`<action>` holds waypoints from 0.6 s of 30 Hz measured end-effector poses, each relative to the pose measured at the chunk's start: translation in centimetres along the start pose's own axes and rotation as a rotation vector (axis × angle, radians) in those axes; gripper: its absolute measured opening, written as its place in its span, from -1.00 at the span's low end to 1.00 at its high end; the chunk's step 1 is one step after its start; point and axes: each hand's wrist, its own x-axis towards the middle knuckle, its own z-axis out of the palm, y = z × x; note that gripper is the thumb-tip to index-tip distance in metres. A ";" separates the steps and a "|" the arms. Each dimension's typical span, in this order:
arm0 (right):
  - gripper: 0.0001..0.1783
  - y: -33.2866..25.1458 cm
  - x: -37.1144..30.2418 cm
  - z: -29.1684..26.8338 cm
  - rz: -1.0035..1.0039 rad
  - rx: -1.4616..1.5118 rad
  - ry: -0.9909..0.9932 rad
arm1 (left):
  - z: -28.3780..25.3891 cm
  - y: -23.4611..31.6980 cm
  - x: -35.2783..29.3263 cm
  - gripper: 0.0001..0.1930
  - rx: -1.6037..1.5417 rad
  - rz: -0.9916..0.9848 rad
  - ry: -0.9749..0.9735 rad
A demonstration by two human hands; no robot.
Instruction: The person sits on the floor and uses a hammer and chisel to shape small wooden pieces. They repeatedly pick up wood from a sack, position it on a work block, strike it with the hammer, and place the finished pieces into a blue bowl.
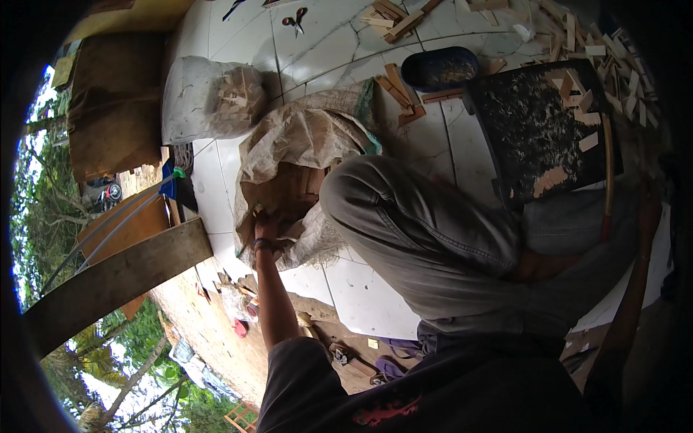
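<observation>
On the left, a woven sack (307, 137) lies with its mouth open toward me, and pieces of wood (312, 182) show inside. My left hand (266, 225) reaches into that mouth, its fingers apart in the shade over the sack's inner side. I see nothing held in it. Far to the right, my right hand (650, 211) is dim beside my folded leg, and its fingers cannot be made out. Between it and the black board (530, 155) lies a long wooden stick (608, 166). Wood offcuts and scraped patches cover part of the board.
A clear plastic bag (213, 99) of wood pieces stands behind the sack. Beyond my knee are a dark blue basin (440, 68) and wood strips (395, 90). Scissors (294, 22) lie at the far side, a heap of offcuts (628, 68) far right. A post (119, 270) slants at left.
</observation>
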 end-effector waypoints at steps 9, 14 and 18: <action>-0.51 1.3 0.4 0.5 -0.015 -0.005 0.010 | 3.0 -1.5 -0.5 -0.30 0.138 0.086 -0.148; -0.51 1.9 0.6 0.8 -0.015 -0.060 0.005 | 5.2 -1.7 1.6 -0.44 0.219 0.062 -0.148; -0.51 2.5 0.5 1.1 -0.067 -0.020 0.014 | 5.0 -0.9 1.5 -0.41 0.371 0.251 -0.147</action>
